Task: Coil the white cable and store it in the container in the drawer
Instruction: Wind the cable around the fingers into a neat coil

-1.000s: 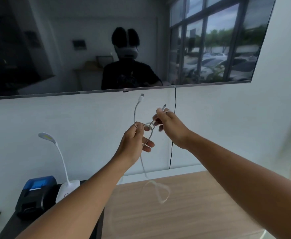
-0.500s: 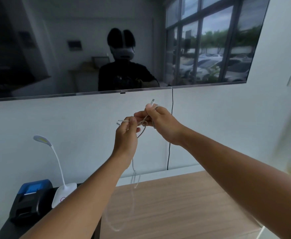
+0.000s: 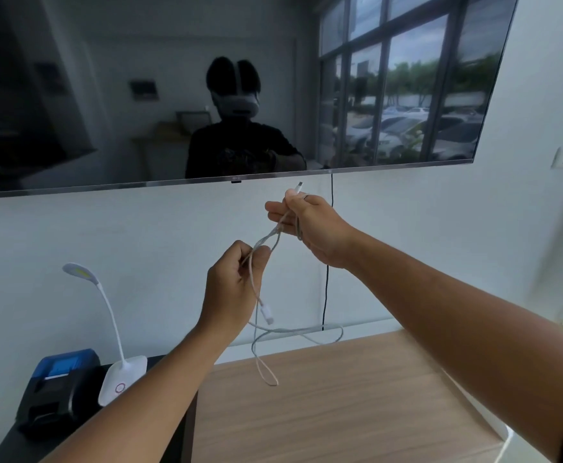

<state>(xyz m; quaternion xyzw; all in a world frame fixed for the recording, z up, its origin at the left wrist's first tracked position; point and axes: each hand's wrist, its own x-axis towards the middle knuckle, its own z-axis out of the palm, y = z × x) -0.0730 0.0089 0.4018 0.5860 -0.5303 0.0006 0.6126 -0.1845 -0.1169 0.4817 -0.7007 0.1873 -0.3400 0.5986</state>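
I hold the white cable (image 3: 266, 242) in the air in front of the wall, with both hands raised. My right hand (image 3: 310, 228) is higher and pinches the cable near one plug, which sticks up above the fingers. My left hand (image 3: 236, 289) is lower and to the left, shut on strands of the same cable. Below the left hand the other plug dangles, and loose loops hang down over the wooden top. No drawer or container is in view.
A wooden cabinet top (image 3: 340, 412) lies below the hands. To its left, a black surface holds a white desk lamp (image 3: 120, 379) and a black and blue printer (image 3: 53, 389). A wall-mounted dark screen (image 3: 206, 88) spans the top, with a black cord (image 3: 327, 289) hanging beneath it.
My hands have drawn apart: the left moved down, the right stayed high. The cable between them has straightened, and one plug now dangles below the left hand.
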